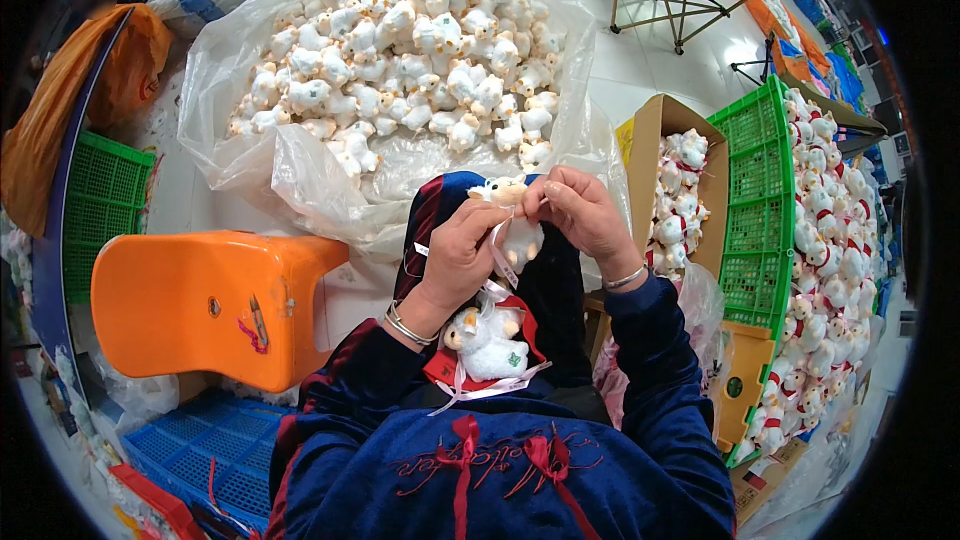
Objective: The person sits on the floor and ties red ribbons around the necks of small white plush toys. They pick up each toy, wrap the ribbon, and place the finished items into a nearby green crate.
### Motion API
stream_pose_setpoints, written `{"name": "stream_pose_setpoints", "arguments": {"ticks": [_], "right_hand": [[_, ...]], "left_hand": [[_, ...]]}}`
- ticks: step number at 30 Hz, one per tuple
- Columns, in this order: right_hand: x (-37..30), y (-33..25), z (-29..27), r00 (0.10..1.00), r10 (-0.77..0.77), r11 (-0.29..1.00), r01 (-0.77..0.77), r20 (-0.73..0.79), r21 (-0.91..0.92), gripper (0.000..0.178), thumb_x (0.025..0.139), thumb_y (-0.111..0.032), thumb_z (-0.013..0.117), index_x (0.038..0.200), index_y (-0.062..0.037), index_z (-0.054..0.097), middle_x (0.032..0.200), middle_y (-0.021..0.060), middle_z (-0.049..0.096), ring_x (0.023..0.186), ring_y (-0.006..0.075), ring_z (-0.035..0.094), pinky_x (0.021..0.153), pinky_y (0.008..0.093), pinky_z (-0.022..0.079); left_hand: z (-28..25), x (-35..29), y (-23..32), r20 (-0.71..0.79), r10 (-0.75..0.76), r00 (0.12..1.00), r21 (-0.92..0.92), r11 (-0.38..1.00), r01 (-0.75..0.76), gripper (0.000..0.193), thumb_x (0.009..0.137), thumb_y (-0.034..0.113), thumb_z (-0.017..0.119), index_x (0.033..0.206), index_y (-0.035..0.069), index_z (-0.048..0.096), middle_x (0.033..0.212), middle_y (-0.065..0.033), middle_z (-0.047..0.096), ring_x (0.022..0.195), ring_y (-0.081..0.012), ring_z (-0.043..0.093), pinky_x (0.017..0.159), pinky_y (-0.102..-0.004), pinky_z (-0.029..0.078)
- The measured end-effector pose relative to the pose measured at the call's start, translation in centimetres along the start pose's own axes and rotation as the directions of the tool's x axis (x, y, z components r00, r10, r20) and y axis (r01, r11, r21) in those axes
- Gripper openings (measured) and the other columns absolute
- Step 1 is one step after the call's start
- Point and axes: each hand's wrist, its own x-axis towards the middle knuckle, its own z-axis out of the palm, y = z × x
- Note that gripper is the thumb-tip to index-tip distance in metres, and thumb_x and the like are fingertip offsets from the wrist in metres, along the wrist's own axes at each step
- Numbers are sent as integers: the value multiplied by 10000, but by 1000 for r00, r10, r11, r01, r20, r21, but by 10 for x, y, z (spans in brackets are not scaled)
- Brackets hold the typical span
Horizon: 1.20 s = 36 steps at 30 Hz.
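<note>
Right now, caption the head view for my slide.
Hands hold a pink ribbon at a white plush toy; another toy lies on the lap.

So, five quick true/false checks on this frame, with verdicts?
1. The left hand and right hand are both at one plush toy. True.
2. A green stool stands at the person's left. False: it is an orange stool.
3. Another white toy lies on the lap. True.
4. The big pile ahead lies on black plastic. False: the piled toys lie on translucent plastic sheeting.
5. The cardboard box at the right holds toys with red trim. True.
</note>
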Motion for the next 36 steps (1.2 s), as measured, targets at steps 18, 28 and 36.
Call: {"name": "stream_pose_setpoints", "arguments": {"ticks": [18, 28, 36], "right_hand": [[-19, 13, 22, 976, -219, 630, 129, -16, -766, 141, 920, -64, 741, 992, -25, 626, 747, -38, 446, 673, 59, 411, 581, 221, 379], [-28, 18, 30, 968, -245, 483, 73, -55, -872, 144, 896, -95, 715, 1029, -50, 681, 868, 140, 681, 750, 307, 687, 670, 342, 542], [-33, 32, 29, 932, -338, 525, 74, -128, -848, 177, 880, -52, 713, 1051, -36, 668, 866, 151, 691, 770, 288, 720, 673, 337, 563]], "left_hand": [[-11, -7, 5, 70, -151, 986, -117, 980, 159, 130, 886, -6, 720, 1013, 23, 720, 944, -69, 688, 825, -147, 674, 713, -262, 536], [-21, -7, 9, 370, -280, 886, -219, 901, 376, 93, 937, 34, 691, 1028, 14, 688, 939, -4, 669, 803, -49, 614, 695, -204, 505], [-16, 2, 25, 369, -554, 746, -129, 764, 632, 181, 939, 122, 727, 1064, 2, 676, 893, 5, 698, 773, -44, 626, 704, -220, 522]]}}
